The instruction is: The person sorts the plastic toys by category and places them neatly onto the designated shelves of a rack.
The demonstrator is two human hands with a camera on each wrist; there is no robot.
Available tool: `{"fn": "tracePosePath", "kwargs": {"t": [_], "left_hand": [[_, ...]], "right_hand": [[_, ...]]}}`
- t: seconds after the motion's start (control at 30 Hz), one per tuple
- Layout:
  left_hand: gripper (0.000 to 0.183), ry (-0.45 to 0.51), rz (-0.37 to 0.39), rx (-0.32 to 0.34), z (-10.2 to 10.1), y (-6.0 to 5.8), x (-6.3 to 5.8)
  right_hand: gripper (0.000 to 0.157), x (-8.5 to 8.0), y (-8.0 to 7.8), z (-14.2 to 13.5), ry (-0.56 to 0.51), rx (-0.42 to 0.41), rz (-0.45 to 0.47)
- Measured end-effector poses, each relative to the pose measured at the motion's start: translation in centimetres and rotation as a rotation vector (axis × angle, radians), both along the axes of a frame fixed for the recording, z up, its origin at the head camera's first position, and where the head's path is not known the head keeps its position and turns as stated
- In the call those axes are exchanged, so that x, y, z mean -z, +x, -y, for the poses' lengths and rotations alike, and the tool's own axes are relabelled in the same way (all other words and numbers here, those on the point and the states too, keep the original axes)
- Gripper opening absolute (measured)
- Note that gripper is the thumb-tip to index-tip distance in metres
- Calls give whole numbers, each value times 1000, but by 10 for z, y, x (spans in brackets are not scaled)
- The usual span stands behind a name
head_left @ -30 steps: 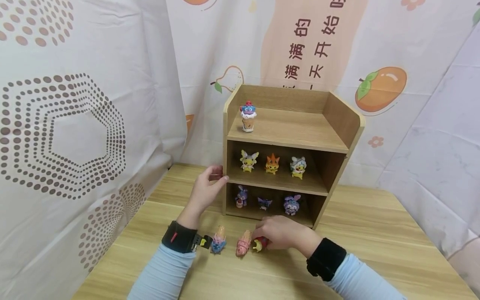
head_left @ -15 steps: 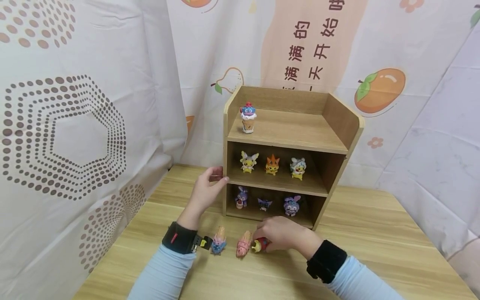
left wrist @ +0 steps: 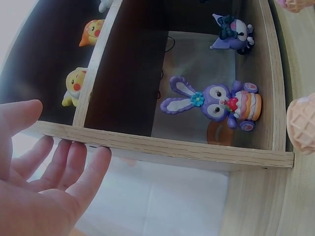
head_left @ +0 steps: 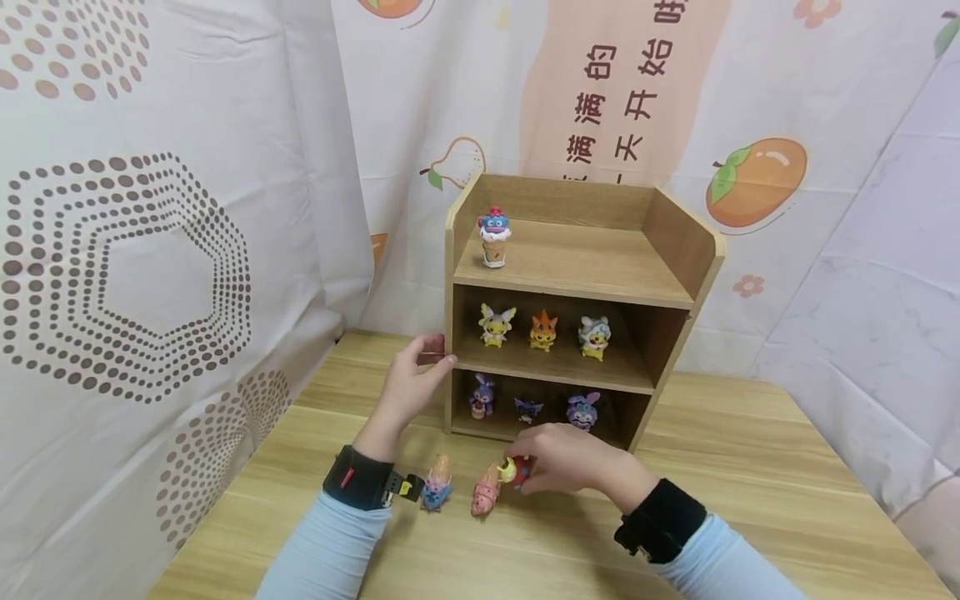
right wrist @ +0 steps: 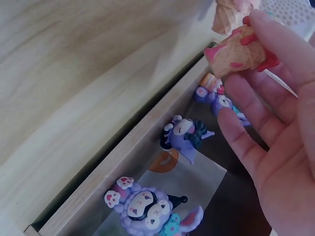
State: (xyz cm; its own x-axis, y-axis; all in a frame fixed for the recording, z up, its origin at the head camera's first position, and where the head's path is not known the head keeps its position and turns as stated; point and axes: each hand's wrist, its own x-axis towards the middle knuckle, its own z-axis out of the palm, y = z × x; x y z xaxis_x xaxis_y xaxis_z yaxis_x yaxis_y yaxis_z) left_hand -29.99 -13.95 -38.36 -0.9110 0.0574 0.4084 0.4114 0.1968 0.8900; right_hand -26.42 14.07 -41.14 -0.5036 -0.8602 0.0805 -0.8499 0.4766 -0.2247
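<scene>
My right hand [head_left: 566, 458] pinches an ice-cream-cone figurine [right wrist: 238, 51] between thumb and fingers. Its yellow-and-red top shows in the head view, in front of the shelf's lowest compartment. Beside it on the table lie a pink cone figurine [head_left: 486, 490] and a blue-topped one [head_left: 437, 483]. My left hand [head_left: 412, 375] rests against the left side panel of the small wooden shelf [head_left: 555, 289], fingertips at the panel's outer face. Another blue cone figurine [head_left: 494, 239] stands upright at the left of the top board.
Three yellow-bodied figurines, including an orange-hooded one [head_left: 543, 331], stand in the middle compartment. Below are a purple rabbit figurine [left wrist: 216, 103], a small purple one [left wrist: 234, 33] and a fluffy purple one [right wrist: 147, 209]. The wooden table [head_left: 750, 483] extends right; printed curtains [head_left: 405, 100] hang behind.
My right hand has raised the red-and-yellow cone figurine a little from beside the pink one, tilting it. My left hand stays at the shelf's side.
</scene>
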Motion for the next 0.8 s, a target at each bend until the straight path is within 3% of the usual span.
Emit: {"fn": "tracePosePath", "kwargs": {"t": [0.13, 0.43, 0.8], "left_hand": [[40, 1, 13, 2, 0, 0, 1], [44, 6, 29, 0, 0, -2, 1], [38, 1, 8, -5, 0, 1, 0]], "right_hand": [[33, -4, -1, -2, -65, 8, 37], [37, -14, 0, -6, -212, 6, -7], [34, -34, 5, -4, -422, 88, 37]]}}
